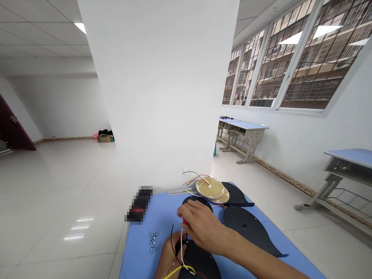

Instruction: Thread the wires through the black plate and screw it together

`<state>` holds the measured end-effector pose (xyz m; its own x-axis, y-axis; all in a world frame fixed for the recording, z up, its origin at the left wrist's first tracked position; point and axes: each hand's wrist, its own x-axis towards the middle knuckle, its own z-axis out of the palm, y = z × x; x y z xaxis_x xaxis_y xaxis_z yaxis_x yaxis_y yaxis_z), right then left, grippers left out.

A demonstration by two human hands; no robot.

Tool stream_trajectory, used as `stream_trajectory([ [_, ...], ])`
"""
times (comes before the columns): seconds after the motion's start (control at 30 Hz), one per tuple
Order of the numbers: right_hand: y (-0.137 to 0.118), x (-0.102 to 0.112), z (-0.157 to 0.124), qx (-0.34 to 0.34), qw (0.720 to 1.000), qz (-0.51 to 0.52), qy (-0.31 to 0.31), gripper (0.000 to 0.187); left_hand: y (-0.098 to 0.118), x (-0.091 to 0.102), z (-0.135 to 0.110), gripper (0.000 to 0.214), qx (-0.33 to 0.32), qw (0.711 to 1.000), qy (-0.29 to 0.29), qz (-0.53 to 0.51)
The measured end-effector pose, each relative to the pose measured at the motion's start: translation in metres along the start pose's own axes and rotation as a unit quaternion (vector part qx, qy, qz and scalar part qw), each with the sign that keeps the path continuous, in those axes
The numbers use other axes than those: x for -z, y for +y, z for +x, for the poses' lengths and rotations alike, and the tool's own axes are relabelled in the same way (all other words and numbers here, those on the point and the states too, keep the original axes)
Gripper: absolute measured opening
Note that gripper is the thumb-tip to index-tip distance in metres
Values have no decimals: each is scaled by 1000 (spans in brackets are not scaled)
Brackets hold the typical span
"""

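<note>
The right hand (200, 225) closes over a small red object (184, 221), mostly hidden; just beside it, the left hand (169, 257), cut off below, presses against white and black wires (181, 244) by a black plate (200, 265) on the blue tabletop (136, 252).

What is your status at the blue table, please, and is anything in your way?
Right hand on a small red part. Left hand beside white and black wires, by a black panel. Loose metal fasteners nearby, not blocking.
</note>
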<state>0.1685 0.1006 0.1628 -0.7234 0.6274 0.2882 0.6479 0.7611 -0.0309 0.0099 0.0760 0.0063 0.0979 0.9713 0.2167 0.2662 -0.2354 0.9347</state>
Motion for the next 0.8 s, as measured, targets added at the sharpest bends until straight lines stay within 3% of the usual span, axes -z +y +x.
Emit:
stream_trajectory([
  [0.03, 1, -1, 0, -19, 1000, -8, 0, 5, 0, 0, 0, 34, 4, 1000, -6, 0],
  [0.13, 3, 0, 2, -53, 998, -20, -1, 15, 1, 0, 0, 37, 12, 1000, -28, 0],
  [0.27, 3, 5, 2, 7, 1000, -9, -26, 13, 3, 1, 0, 39, 12, 999, -37, -4],
  [0.37, 2, 5, 2, -17, 998, -36, -39, 5, 5, 0, 0, 35, 16, 999, -35, -1],
  [0.43, 0, 6, 1, -36, 998, -39, -35, 13, 7, 0, 0, 31, 6, 999, -33, 3],
  [0.57, -5, 9, -3, 24, 998, -26, -56, 8, 10, -2, 0, 25, -8, 1000, -11, 19],
  [0.63, -6, 9, -5, 4, 996, -48, -71, 4, 11, -3, 0, 25, -10, 1000, -17, 18],
  [0.7, -7, 9, -6, -26, 996, -56, -68, 14, 10, -3, 0, 25, -12, 1000, -21, 19],
  [0.8, -7, 10, -8, 7, 998, -23, -59, 12, 7, -2, -1, 26, -10, 1000, -16, 24],
])
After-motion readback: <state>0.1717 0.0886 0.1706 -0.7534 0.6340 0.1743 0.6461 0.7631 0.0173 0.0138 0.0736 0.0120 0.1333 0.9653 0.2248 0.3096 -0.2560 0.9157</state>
